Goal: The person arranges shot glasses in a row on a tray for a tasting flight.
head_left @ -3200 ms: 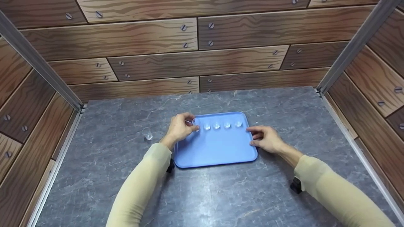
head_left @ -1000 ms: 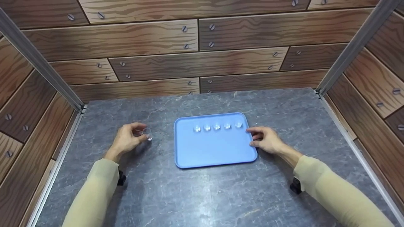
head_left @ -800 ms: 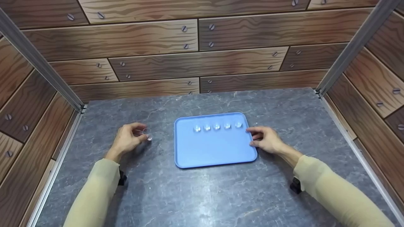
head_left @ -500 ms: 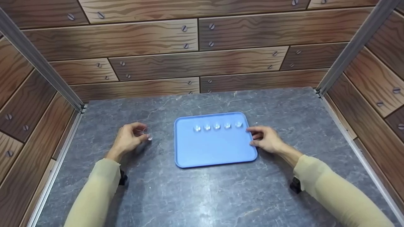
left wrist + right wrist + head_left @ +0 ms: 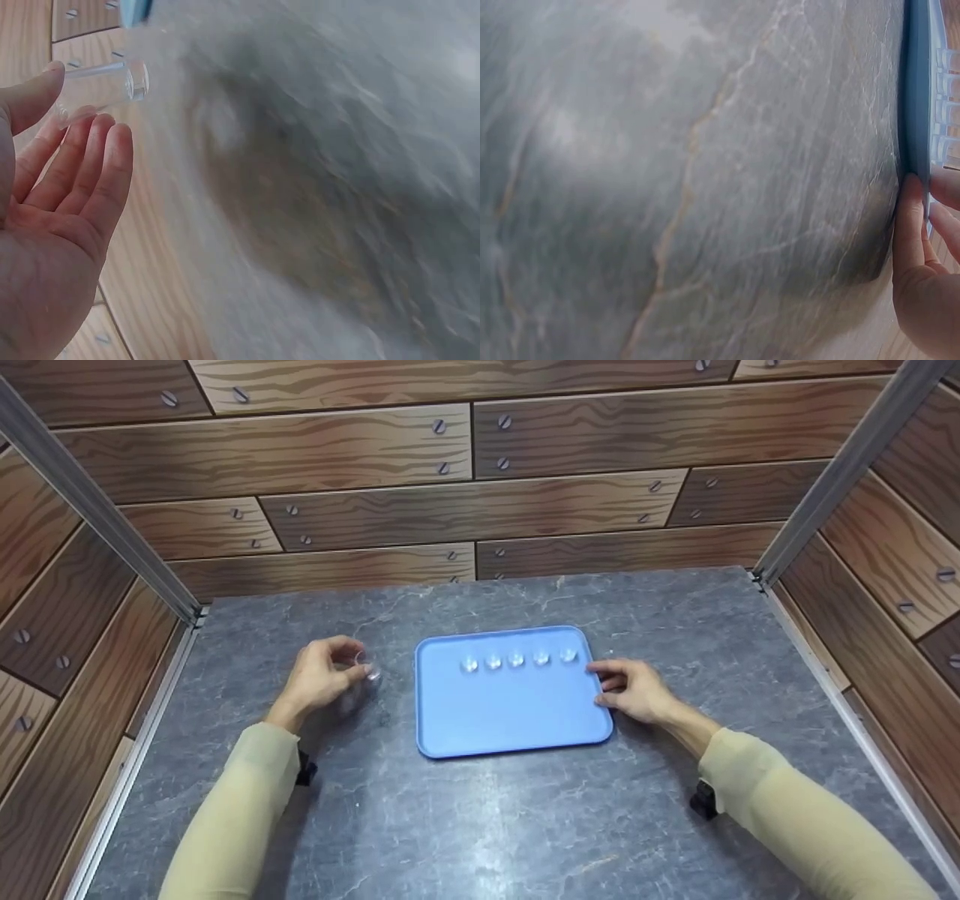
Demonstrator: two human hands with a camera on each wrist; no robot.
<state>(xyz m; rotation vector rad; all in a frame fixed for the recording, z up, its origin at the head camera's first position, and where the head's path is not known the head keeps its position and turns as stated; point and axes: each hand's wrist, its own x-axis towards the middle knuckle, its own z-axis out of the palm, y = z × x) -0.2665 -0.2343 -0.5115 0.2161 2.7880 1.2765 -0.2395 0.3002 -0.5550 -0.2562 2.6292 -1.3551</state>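
Thumb and fingers of my left hand pinch a small clear shot glass, held off the grey table left of the tray. In the left wrist view the glass lies sideways, its thick base pointing away from the palm. My right hand holds the right edge of a blue rectangular tray, with fingertips and thumb at the rim. Several like shot glasses stand in a row along the tray's far side. In the right wrist view the tray shows edge-on.
The grey marbled table bears the tray. Wood-patterned walls with metal corner posts close it in at the back and both sides.
A fifth-row-end glass was set on the tray by my left hand, which went back left and took another. It now lifts that glass slightly right and away. My right hand stays.
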